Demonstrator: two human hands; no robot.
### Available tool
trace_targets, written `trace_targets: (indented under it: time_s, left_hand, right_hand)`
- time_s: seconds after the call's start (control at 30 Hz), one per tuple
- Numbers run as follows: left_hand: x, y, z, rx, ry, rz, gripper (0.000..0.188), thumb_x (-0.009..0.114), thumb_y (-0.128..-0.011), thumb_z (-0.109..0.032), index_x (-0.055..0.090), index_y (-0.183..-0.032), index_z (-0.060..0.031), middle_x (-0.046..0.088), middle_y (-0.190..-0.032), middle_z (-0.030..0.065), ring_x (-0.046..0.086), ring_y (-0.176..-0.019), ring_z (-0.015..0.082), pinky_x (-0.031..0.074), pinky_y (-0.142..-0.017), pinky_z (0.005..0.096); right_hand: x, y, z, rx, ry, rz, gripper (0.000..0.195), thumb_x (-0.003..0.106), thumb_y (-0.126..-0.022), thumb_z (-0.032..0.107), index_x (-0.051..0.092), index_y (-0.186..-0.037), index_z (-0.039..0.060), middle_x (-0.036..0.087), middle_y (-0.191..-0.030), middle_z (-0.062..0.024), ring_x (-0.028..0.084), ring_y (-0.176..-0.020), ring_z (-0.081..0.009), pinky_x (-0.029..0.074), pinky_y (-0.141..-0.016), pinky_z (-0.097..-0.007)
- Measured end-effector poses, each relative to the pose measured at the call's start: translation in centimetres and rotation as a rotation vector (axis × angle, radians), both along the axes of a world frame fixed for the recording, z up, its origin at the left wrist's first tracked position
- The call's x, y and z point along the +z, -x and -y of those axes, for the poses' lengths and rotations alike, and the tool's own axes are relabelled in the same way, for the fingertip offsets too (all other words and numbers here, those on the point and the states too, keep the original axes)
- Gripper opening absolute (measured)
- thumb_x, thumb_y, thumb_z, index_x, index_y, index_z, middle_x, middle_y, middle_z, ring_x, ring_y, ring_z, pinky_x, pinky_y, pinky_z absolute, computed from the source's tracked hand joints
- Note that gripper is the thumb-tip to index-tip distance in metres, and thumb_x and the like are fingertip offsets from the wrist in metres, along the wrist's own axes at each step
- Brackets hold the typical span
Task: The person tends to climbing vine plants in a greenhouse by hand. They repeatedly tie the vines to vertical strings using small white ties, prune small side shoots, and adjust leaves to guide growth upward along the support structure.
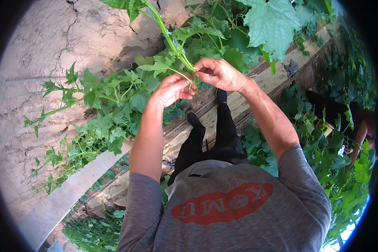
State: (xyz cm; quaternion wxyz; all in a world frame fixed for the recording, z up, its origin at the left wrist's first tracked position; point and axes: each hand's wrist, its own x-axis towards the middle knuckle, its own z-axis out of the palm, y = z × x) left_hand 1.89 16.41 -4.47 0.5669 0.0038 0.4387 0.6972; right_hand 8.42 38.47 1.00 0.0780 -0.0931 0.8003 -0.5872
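A thick green vine stem [173,42] comes down from the top of the view, with a thin tie around it higher up. Its lower part reaches the fingertips of both my hands. My left hand [173,89] pinches a thin green leaf stalk [180,73] beside the stem, its other fingers curled loosely. Thumb and forefinger of my right hand [222,74] close on the stem's lower part. The exact spot between the fingertips is partly hidden. A lobed leaf [159,65] hangs just above my left hand.
Cracked earthen wall [41,47] lies at left, with leafy vines [104,116] across it. A flat pale strip [78,186] slants at lower left. Large leaves [272,26] hang at upper right. My feet stand by a long pale board [264,80]. Another person [360,135] is among plants at right.
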Motion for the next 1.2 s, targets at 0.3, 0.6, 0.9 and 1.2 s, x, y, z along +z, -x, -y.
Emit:
trace_targets:
  time_s: [0.3,0.6,0.9,1.2]
  left_hand:
    - [0.9,3.3,-1.4,-0.361,0.1,-0.093,0.022,0.064,-0.087,-0.014,0.058,-0.106,-0.0034,0.064,-0.094,0.0126,0.066,-0.082,0.0208,0.057,-0.072,0.0313]
    - [0.8,3.3,-1.4,-0.334,0.043,-0.12,0.019,0.061,-0.087,-0.006,0.06,-0.104,0.0018,0.065,-0.096,0.0157,0.066,-0.087,0.0237,0.056,-0.074,0.0334]
    - [-0.4,2.2,-0.8,-0.224,-0.029,-0.118,0.016,0.065,-0.085,-0.011,0.062,-0.097,-0.0011,0.063,-0.089,0.0089,0.062,-0.079,0.0186,0.051,-0.07,0.0311]
    - [-1.9,-0.3,-1.0,-0.003,0.343,-0.747,0.024,0.066,-0.085,-0.01,0.06,-0.108,-0.0052,0.062,-0.088,0.004,0.059,-0.08,0.0169,0.048,-0.074,0.0297]
  right_hand:
    - [0.7,1.1,-0.8,0.11,-0.077,-0.042,0.015,0.062,-0.088,0.011,0.058,-0.098,0.001,0.063,-0.083,-0.0082,0.062,-0.076,-0.0169,0.049,-0.068,-0.0307]
    - [1.3,0.8,-1.3,0.096,-0.058,0.041,0.016,0.062,-0.087,0.013,0.059,-0.098,0.0016,0.065,-0.084,-0.0107,0.063,-0.078,-0.0193,0.05,-0.069,-0.032]
    - [0.7,0.5,-1.4,0.06,0.005,0.047,0.014,0.063,-0.088,0.012,0.059,-0.097,0.0015,0.061,-0.079,-0.0047,0.057,-0.073,-0.011,0.048,-0.066,-0.0281]
    - [-0.6,1.1,-1.4,-0.036,0.081,0.044,0.015,0.061,-0.09,0.012,0.058,-0.097,0.0002,0.063,-0.08,-0.0033,0.056,-0.075,-0.0091,0.048,-0.069,-0.0267]
